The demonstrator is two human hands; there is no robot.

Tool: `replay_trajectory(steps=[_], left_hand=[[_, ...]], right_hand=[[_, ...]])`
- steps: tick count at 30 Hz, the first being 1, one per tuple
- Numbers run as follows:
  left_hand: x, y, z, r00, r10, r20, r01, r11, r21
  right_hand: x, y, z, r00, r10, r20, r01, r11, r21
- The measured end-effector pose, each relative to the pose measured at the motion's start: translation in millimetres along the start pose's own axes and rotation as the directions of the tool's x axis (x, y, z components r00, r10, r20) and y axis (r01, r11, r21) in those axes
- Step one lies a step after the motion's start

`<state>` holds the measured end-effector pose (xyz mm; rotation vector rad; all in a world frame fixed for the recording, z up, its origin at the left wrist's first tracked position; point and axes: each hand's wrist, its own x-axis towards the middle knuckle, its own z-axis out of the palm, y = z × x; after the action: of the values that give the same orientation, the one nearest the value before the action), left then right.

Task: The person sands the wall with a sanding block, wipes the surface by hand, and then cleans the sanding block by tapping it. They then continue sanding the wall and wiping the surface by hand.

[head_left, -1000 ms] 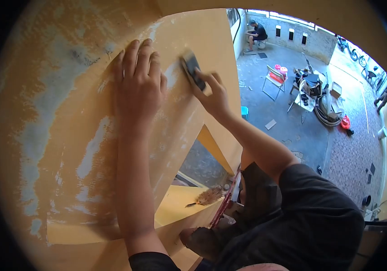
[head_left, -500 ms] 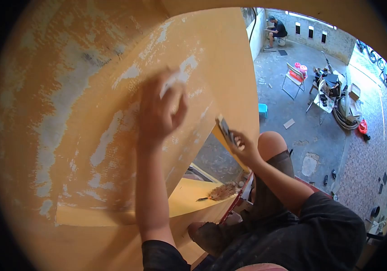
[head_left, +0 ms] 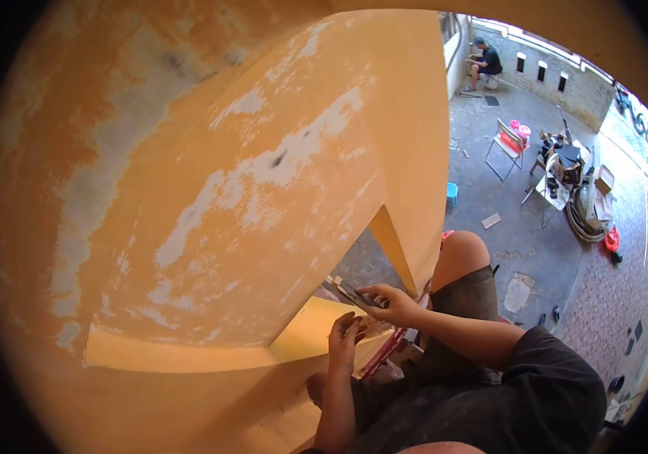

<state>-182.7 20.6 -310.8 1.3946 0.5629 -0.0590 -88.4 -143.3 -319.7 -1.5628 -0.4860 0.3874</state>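
Note:
My right hand [head_left: 393, 304] is closed on a dark flat tool [head_left: 357, 292] with a pale block-like end, held over the gap below the slanted wall. Close to its left, my left hand [head_left: 345, 337] is raised with bent fingers near the tool; whether it pinches anything is too small to tell. The orange-yellow wall [head_left: 316, 219] fills the left and middle of the view, with long whitish patches [head_left: 271, 163] across it and a small dark mark in one patch. Part of a brown bristly thing shows behind my hands, mostly hidden.
A yellow ledge [head_left: 305, 331] and a red edge [head_left: 381, 356] lie by my legs. Down on the grey floor [head_left: 483, 189] are a folding chair [head_left: 505, 147], a cluttered chair [head_left: 554, 189], a coiled hose [head_left: 582, 227] and a seated person [head_left: 484, 62].
My left hand has come down from the wall to beside my right hand. My right hand and the tool have moved lower. The view has shifted slightly.

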Motion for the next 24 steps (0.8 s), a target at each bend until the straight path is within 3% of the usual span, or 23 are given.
replay_trajectory(steps=[6, 10, 12, 13, 18, 19, 22, 24], left_hand=[[-2.0, 3.6, -5.1, 0.999, 0.046, -0.012, -0.047, 0.993, -0.111], [1.0, 2.4, 2.2, 0.994, 0.1, -0.041, -0.106, 0.982, -0.159], [1.7, 0.4, 5.7, 0.992, 0.116, -0.049, -0.122, 0.983, -0.14], [1.5, 0.2, 7.1, 0.992, 0.12, -0.049, -0.126, 0.98, -0.151], [1.3, 1.6, 4.9, 0.977, 0.199, -0.081, -0.202, 0.979, -0.023], [-0.4, 5.3, 4.6, 0.96, 0.26, -0.102, -0.248, 0.962, 0.117], [0.3, 5.6, 4.6, 0.952, 0.285, -0.107, -0.27, 0.953, 0.139], [0.7, 7.0, 5.4, 0.948, 0.299, -0.105, -0.282, 0.947, 0.155]], right_hand=[[-2.3, -1.7, 10.5, 0.988, -0.03, 0.152, 0.039, 0.998, -0.057], [-5.6, -5.1, 9.8, 0.982, 0.003, 0.188, -0.008, 1.0, 0.021], [-5.4, -3.9, 4.9, 0.962, 0.125, 0.242, -0.149, 0.985, 0.082], [-5.7, -1.3, 4.0, 0.962, 0.125, 0.244, -0.146, 0.987, 0.071], [-3.7, 10.8, 6.6, 0.965, 0.064, 0.256, -0.109, 0.98, 0.165], [-3.5, 9.7, 6.2, 0.964, 0.065, 0.257, -0.105, 0.984, 0.147], [-4.3, 1.8, 4.4, 0.968, 0.005, 0.25, -0.026, 0.996, 0.081], [-3.8, -2.2, 1.7, 0.966, 0.05, 0.253, -0.071, 0.995, 0.076]])
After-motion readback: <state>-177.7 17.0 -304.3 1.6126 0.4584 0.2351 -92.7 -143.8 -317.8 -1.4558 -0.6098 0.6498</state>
